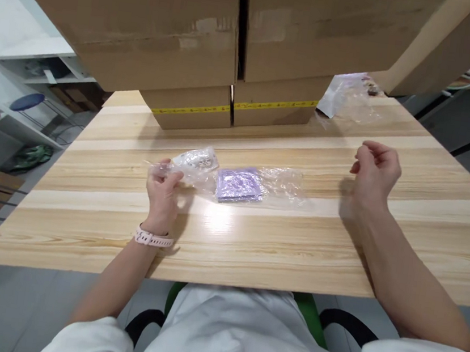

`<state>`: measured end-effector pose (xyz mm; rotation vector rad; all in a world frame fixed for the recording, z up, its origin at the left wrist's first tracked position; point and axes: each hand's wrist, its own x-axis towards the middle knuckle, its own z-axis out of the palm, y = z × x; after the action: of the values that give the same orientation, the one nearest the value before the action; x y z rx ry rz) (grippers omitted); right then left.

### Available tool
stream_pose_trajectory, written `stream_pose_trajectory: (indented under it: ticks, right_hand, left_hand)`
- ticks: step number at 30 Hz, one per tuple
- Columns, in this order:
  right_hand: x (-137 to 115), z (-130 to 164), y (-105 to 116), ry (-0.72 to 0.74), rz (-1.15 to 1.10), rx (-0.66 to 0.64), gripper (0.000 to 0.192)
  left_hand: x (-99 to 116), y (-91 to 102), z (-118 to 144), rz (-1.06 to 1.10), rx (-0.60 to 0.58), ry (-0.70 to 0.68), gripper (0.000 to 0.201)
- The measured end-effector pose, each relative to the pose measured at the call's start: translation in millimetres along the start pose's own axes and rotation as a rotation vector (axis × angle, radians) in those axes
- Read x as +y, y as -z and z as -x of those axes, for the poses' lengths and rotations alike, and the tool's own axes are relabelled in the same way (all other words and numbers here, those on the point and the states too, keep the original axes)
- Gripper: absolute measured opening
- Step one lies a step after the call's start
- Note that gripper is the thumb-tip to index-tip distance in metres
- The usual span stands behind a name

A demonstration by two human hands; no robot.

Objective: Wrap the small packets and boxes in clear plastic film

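My left hand (164, 187) pinches the left end of a clear plastic bag (200, 182) between thumb and fingers. Next to those fingers, a small white thing with dark marks (197, 160) lies in clear wrapping; its kind is unclear. Just right of it is a flat purple packet (239, 185) under clear plastic, with crinkled clear film (283, 185) stretching on to the right. Whether all this plastic is one bag, I cannot tell. My right hand (376, 173) is held over the table farther right, apart from the packet. Its fingers are curled closed, and their inside is hidden.
Large cardboard boxes (151, 23) stand stacked along the back of the wooden table (252, 246), a yellow measuring tape (243, 106) running across the lower ones. More plastic wrapping (347, 98) lies at the back right. Blue stools (27, 101) stand left on the floor.
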<state>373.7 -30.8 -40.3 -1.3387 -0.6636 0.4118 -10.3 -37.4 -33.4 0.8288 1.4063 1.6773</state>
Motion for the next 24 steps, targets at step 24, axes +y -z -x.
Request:
stream_pose_trajectory:
  ticks: [24]
  right_hand:
    - [-18.9, 55.7, -6.4, -0.025, 0.329, -0.769, 0.031]
  left_hand:
    - [17.7, 11.2, -15.8, 0.148, -0.284, 0.314, 0.037]
